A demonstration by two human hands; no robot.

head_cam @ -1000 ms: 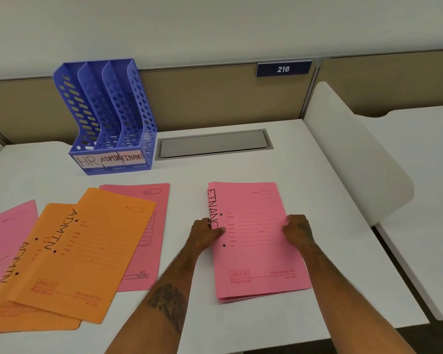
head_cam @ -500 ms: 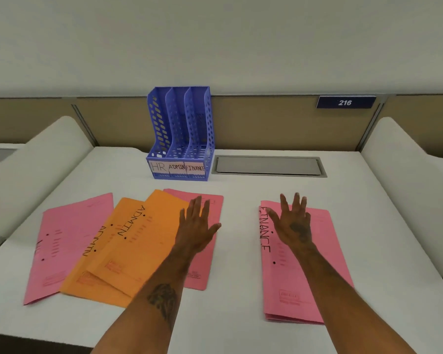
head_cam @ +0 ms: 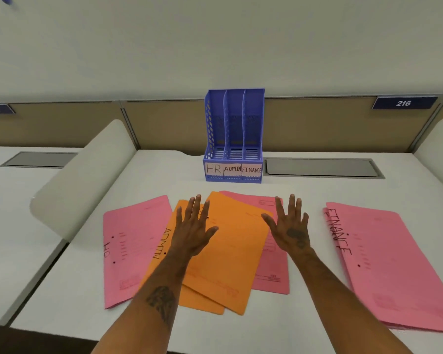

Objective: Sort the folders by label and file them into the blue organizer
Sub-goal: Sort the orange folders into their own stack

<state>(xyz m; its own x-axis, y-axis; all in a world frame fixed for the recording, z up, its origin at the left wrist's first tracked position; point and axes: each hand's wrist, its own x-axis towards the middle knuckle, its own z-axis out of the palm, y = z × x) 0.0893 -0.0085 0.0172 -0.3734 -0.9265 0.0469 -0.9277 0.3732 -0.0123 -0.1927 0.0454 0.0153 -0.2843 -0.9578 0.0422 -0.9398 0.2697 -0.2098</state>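
The blue organizer (head_cam: 233, 139) stands upright at the back of the desk; its three slots, labelled HR, ADMIN and FINANCE, hold nothing. Two orange ADMIN folders (head_cam: 230, 254) lie overlapped in the middle. A pink HR folder (head_cam: 133, 246) lies to their left, and another pink folder (head_cam: 274, 272) pokes out from under their right side. A pink FINANCE stack (head_cam: 391, 267) lies at the right. My left hand (head_cam: 193, 231) hovers flat over the orange folders, fingers spread. My right hand (head_cam: 290, 228) is spread over the orange and pink folders' edge. Neither holds anything.
White curved dividers (head_cam: 82, 185) flank the white desk (head_cam: 304, 195) on both sides. A grey cable hatch (head_cam: 322, 167) is set into the desk right of the organizer. A beige partition with a "216" sign (head_cam: 403, 103) runs behind. The desk's front edge is near my elbows.
Both hands let go of the FINANCE stack and moved left over the orange folders, fingers spread. The view has turned left, so the organizer now sits centred.
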